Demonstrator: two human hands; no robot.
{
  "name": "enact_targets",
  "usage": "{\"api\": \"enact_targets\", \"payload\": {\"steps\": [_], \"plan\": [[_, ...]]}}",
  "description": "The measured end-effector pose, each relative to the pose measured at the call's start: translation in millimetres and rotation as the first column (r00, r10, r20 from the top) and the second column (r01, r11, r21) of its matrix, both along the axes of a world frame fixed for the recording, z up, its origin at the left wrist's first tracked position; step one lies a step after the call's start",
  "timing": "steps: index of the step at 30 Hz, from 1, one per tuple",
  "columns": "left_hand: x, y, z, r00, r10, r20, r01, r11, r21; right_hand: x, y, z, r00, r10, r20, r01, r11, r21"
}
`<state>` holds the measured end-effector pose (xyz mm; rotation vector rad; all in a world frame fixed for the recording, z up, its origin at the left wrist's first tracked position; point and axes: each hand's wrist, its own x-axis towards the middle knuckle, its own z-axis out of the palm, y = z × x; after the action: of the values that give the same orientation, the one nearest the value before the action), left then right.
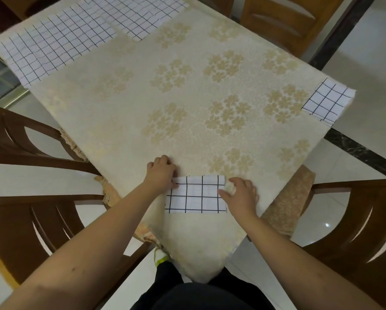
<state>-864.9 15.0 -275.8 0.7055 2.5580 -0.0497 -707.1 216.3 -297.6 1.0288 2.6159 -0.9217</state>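
Fingers (165,161) of the left hand (162,173) are curled, knuckles up, with their tips down on the cream flowered tablecloth (143,104). Its thumb lies against the left edge of the folded checked cloth (196,195) — whether it pinches that edge or only presses it, I cannot tell from the head camera. Fingers (223,193) of the right hand (243,195) are loosely spread and nearly straight. Their tips rest on the cloth's right edge, and the thumb is up by its far right corner. The cloth, white with a dark grid, lies flat on the tablecloth between the two hands, close to the table corner nearest the person.

Well beyond the fingertips, far to the left, a large checked sheet (53,45) lies spread — a second checked piece (138,14) is next to it at the far edge. Off to the right of the right hand, well apart from it, a small folded checked stack (328,101) rests at the table's edge. A wooden chair (26,139) stands outside the left forearm and another wooden chair (362,220) outside the right. A patterned seat cushion (286,198) is just to the right of the right hand.
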Motion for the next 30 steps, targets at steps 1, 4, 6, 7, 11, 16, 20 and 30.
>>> {"api": "enact_targets", "payload": {"steps": [1, 4, 6, 7, 11, 16, 20, 30], "plan": [[-1, 1, 1, 1.0, -0.015, 0.011, 0.015, 1.0, 0.0, 0, 0, 0, 1.0, -0.005, -0.005, 0.005, 1.0, -0.023], [5, -5, 3, 0.994, -0.022, 0.112, 0.009, 0.993, 0.12, 1, 3, 2, 1.0, -0.001, -0.025, -0.002, 0.996, -0.092], [15, -14, 7, 0.983, -0.016, 0.183, -0.03, 0.968, 0.249, 0, 7, 4, 0.999, 0.013, -0.032, -0.018, 0.991, -0.132], [21, -19, 9, 0.98, -0.007, 0.198, -0.054, 0.952, 0.302, 0, 9, 4, 0.999, 0.025, -0.026, -0.028, 0.989, -0.142], [38, -32, 13, 0.973, 0.087, 0.213, -0.171, 0.892, 0.418, -3, 14, 8, 0.995, 0.093, 0.027, -0.088, 0.985, -0.152], [51, -32, 15, 0.883, 0.368, 0.291, -0.451, 0.835, 0.314, -6, 13, 8, 0.993, 0.11, 0.048, -0.102, 0.984, -0.147], [68, -24, 12, 0.633, 0.702, 0.325, -0.773, 0.6, 0.207, -7, 2, 5, 0.996, 0.072, 0.06, -0.063, 0.988, -0.141], [96, -6, 5, 0.348, 0.825, 0.446, -0.935, 0.34, 0.101, 1, -16, 5, 0.995, 0.031, 0.092, -0.009, 0.974, -0.227]]}}
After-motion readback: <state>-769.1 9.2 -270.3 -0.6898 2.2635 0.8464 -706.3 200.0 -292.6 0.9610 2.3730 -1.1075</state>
